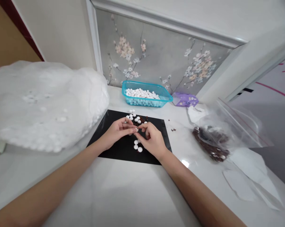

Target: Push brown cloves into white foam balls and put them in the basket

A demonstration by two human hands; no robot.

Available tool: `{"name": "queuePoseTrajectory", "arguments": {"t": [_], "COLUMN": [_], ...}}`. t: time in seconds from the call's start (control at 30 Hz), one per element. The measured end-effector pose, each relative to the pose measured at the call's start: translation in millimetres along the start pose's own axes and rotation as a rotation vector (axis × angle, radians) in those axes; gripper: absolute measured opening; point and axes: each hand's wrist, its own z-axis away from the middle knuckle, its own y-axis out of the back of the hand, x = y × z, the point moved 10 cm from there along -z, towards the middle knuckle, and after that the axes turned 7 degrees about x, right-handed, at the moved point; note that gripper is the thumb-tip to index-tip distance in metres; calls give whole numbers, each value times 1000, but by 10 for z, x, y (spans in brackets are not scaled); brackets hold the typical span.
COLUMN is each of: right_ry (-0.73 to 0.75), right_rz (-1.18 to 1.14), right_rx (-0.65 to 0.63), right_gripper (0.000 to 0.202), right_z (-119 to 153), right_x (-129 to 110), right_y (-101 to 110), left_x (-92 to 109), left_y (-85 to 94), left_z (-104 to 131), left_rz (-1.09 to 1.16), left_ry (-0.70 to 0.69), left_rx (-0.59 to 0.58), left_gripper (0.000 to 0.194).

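Note:
Above a black mat point(118, 154), my two hands meet at the fingertips. Between the thumb and fingers of my left hand point(118, 130) is a small white ball point(136, 129). My right hand point(153, 138) is closed in a pinch against that ball; what its fingertips grip is too small to make out. Loose white balls point(139, 149) lie on the mat just below my fingers, and several more white balls point(131, 116) lie beyond them. Small dark brown pieces point(142, 119) are scattered beside the far balls, partly hidden by my right hand.
A blue basket point(147, 101) of white balls stands against the wall. A large clear bag point(48, 107) of white balls fills the left side. To the right are a purple packet point(185, 99), a zip bag point(213, 143) of brown pieces and white paper point(251, 170).

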Motion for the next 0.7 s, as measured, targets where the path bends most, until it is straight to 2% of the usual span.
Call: {"name": "queuePoseTrajectory", "arguments": {"t": [0.13,0.33,0.47,0.7], "right_ry": [-2,4,37,0], "right_rz": [0,-6,-3,4], "right_rx": [3,-22,-51,-36], "right_gripper": [26,27,21,14], "right_z": [-1,6,3,-2], "right_x": [-10,-28,-75,-33], "right_y": [15,-5,-23,-1], "left_x": [-56,-89,-83,-76], "left_y": [22,5,-38,-27], "left_z": [-6,-10,-9,-18], "left_rz": [57,78,82,-44], "left_ry": [43,81,83,55], "left_rx": [-17,-47,-84,-48], "left_gripper": [27,29,27,28]}}
